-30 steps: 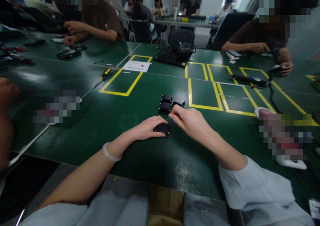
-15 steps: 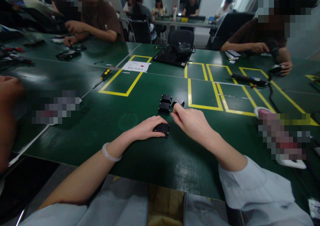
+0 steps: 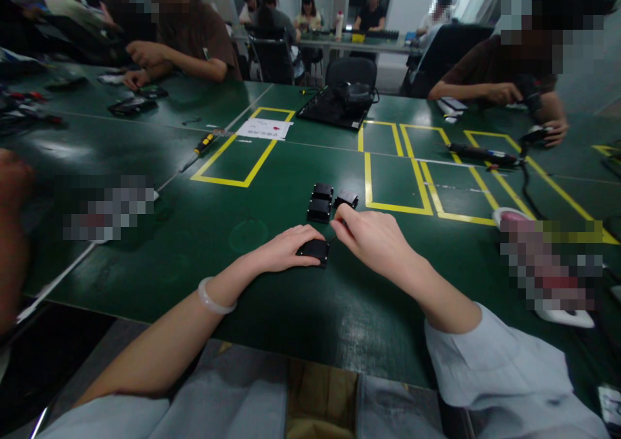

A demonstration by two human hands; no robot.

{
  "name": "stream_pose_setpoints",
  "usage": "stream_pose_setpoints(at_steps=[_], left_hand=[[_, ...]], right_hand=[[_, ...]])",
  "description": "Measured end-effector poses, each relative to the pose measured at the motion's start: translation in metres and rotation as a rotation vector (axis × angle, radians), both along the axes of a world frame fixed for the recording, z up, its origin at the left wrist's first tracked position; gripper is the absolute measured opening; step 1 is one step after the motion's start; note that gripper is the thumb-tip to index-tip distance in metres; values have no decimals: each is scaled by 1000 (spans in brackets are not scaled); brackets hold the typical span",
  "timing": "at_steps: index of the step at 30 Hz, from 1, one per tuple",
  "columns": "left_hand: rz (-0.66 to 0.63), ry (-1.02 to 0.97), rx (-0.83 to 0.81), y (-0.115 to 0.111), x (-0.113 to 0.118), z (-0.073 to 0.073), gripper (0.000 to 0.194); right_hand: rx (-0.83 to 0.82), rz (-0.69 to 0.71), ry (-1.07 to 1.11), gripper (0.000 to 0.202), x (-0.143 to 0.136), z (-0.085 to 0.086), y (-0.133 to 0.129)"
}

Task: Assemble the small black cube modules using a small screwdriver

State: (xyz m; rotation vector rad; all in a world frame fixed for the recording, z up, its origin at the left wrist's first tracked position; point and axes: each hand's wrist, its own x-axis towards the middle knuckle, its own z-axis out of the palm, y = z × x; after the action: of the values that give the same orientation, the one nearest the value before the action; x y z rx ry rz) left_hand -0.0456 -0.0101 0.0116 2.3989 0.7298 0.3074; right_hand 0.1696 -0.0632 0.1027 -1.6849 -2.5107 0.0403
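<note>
Here, the left hand (image 3: 284, 249) clamps its fingers on a black box (image 3: 315, 249) while the right hand (image 3: 372, 233) pinches a thin rod (image 3: 332, 238) beside it.

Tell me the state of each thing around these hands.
Left hand: closed on nearest black block
Nearest black block: held, lying flat
Right hand: pinching thin dark tool
Thin dark tool: mostly hidden
Two farther black blocks: in a row, unheld
Third black block: partly hidden by hand
Yellow-and-black tool: lying unheld
Paper sheet: across yellow tape
</note>
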Motion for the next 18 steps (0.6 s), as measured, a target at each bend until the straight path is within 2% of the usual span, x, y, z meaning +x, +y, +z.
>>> stream_pose_setpoints(at_steps=[4, 13, 18], left_hand=[[-1, 8, 3, 0, 0, 1, 39], [-7, 15, 14, 1, -1, -2, 39], [-8, 15, 11, 0, 0, 0, 42]], right_hand=[[-8, -17, -51, 31, 0, -1, 0], [-36, 46, 107, 21, 2, 0, -1], [-39, 20, 14, 29, 1, -1, 2]])
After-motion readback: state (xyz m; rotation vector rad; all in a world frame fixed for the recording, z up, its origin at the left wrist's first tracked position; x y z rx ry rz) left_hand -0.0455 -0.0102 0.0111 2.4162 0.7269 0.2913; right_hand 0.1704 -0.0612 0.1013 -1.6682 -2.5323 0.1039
